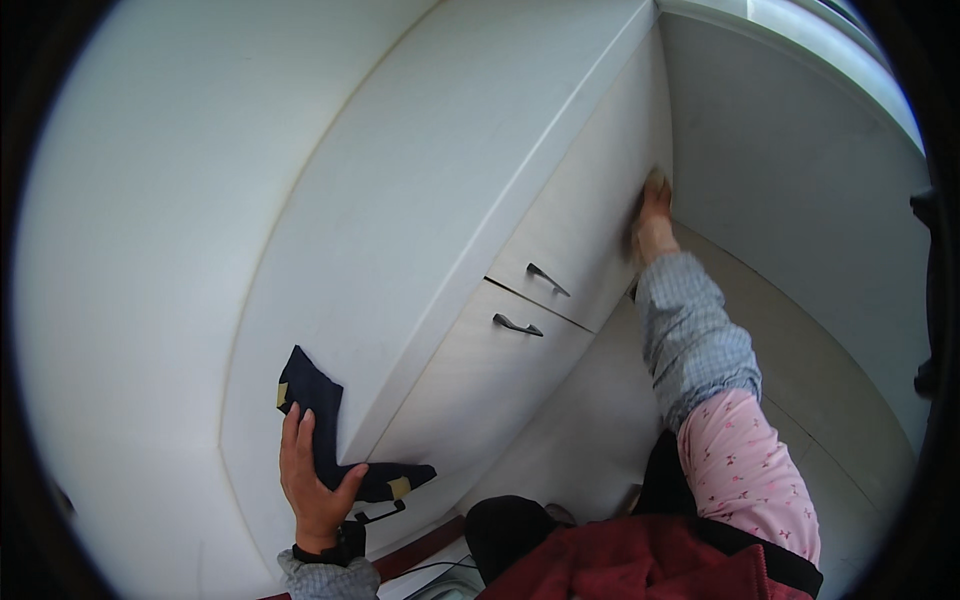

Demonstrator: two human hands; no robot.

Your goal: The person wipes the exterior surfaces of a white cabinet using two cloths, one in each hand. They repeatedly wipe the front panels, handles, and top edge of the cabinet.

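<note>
My left hand rests with spread fingers on a dark navy cloth with yellow patches, which lies on the white countertop and hangs over its front edge. My right hand reaches down to the far end of the light cabinet door, close to the side panel. It is blurred, and whether it holds something cannot be told. Two metal handles sit on the neighbouring cabinet doors, between my hands.
A grey-white panel stands at the right, beside the cabinet. Tiled floor lies below it. Another dark handle is near my left wrist. A dark red strip and a thin cable are at the bottom, near my knee.
</note>
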